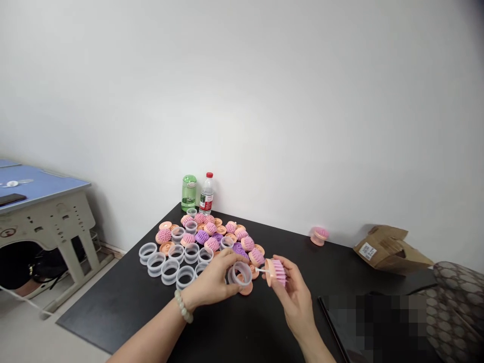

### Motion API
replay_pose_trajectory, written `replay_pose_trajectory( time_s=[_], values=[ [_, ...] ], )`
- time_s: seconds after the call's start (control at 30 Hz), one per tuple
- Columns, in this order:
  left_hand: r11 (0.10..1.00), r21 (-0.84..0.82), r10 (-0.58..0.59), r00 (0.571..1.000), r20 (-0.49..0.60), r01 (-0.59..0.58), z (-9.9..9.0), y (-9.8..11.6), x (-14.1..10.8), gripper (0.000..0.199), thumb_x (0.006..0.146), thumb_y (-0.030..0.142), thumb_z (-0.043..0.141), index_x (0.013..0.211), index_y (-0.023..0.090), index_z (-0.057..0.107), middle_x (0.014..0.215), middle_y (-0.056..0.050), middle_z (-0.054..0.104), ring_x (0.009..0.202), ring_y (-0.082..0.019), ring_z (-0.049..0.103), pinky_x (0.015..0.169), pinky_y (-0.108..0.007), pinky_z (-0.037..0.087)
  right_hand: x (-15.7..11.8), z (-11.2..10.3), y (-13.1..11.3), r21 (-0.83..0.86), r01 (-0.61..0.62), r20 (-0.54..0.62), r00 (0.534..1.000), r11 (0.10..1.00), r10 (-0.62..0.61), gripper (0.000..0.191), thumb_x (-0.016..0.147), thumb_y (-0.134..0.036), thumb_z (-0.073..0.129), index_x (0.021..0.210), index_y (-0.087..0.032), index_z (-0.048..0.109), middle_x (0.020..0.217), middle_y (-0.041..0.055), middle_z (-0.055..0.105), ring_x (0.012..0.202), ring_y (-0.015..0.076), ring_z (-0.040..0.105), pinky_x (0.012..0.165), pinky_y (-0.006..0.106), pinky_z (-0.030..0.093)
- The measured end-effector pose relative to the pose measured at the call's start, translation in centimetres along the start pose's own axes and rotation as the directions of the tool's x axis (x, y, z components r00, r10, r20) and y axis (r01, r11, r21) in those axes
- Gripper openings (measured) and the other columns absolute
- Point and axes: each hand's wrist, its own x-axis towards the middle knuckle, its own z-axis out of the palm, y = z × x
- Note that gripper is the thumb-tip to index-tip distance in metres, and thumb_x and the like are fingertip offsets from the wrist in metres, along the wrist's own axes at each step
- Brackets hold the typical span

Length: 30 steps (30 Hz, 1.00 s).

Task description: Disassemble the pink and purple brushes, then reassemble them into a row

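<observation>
The left hand (214,280), with a bead bracelet (183,306) on its wrist, is curled partly closed, its fingers gripping the side of a clear ring (241,274) held upright over the table. Just under the ring sits a peach base (246,289); whether the two are touching, I cannot tell. The right hand (293,292) is nearly closed, pinching a pink brush (276,272) by its head, bristles up and toward the palm. A thin white pin (260,270) juts from the brush, its tip just beside the ring.

Both hands are over a black table (113,312). Beyond them lies a heap (204,247) of clear rings, peach bases and pink and purple brushes. Farther back stand a green bottle (188,193) and a water bottle (206,195), and a lone brush (319,235) sits well to the right, near a cardboard box (393,249)
</observation>
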Motion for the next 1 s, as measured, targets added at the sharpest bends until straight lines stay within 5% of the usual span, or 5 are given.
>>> replay_pose_trajectory(
  time_s=[0.27, 0.47, 0.8, 1.0],
  values=[
    [0.991, -0.118, -0.08, 0.993, -0.093, 0.069, 2.0, -0.7, 0.2, 0.037, 0.069, 0.023, 0.079, 0.1, 0.018, 0.058, 0.098, -0.003, 0.061, 0.086, -0.019, 0.055, 0.075, -0.03, 0.045, -0.4, 1.2, -0.5, -0.235, 0.169, 0.121, 0.982, 0.957, -0.144, 0.038, 0.087, -0.033, 0.066, 0.123, -0.026, 0.054, 0.117, 0.0093, 0.064, 0.106, 0.0266, 0.067, 0.093, 0.04, 0.056],
    [0.993, -0.118, -0.042, 0.996, -0.082, 0.032, 1.4, -0.1, 0.0, 0.041, 0.071, 0.021, 0.077, 0.108, 0.019, 0.06, 0.105, -0.004, 0.062, 0.092, -0.021, 0.055, 0.08, -0.033, 0.044, -0.3, 1.3, -0.3, -0.167, 0.124, 0.139, 0.985, 0.978, -0.101, 0.041, 0.085, -0.033, 0.068, 0.124, -0.025, 0.054, 0.118, 0.0108, 0.065, 0.106, 0.0268, 0.068, 0.09, 0.038, 0.058],
    [0.875, -0.482, -0.081, 0.995, -0.058, 0.043, 2.0, -0.7, 0.2, 0.048, 0.069, 0.041, 0.081, 0.106, 0.018, 0.061, 0.095, -0.004, 0.058, 0.085, -0.019, 0.055, 0.073, -0.03, 0.044, -0.2, 1.4, -0.6, -0.083, 0.132, 0.137, 0.983, 0.988, -0.12, 0.043, 0.079, -0.033, 0.076, 0.119, -0.026, 0.06, 0.123, 0.0104, 0.064, 0.112, 0.0283, 0.066, 0.09, 0.036, 0.059],
    [0.784, -0.614, -0.121, 0.993, -0.011, 0.089, 2.2, -0.5, 0.1, 0.051, 0.067, 0.046, 0.083, 0.103, 0.017, 0.06, 0.085, -0.002, 0.059, 0.076, -0.016, 0.056, 0.069, -0.028, 0.043, -0.3, 1.5, -0.8, -0.113, 0.132, 0.154, 0.981, 0.985, -0.114, 0.046, 0.078, -0.029, 0.077, 0.12, -0.029, 0.058, 0.111, 0.0061, 0.069, 0.098, 0.0248, 0.071, 0.082, 0.033, 0.061]
  ],
)
